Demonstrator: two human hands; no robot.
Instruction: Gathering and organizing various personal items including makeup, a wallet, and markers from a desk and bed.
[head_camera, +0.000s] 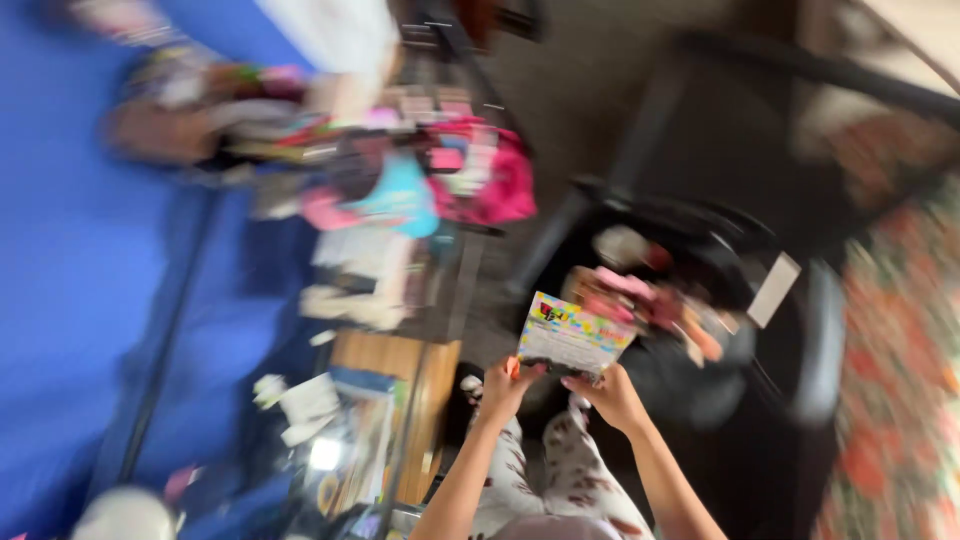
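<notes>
Both hands: left hand (503, 388), right hand (612, 396), grip colourful packet (572, 336)

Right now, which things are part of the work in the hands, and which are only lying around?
In hand:
- colourful card, held by left hand and right hand

Lying around:
- black basket with pink things, behind the card
- pink bag
- wooden shelf
- blue wall

Blue wall (60, 250); black bin (800, 400); patterned rug (900, 400).
</notes>
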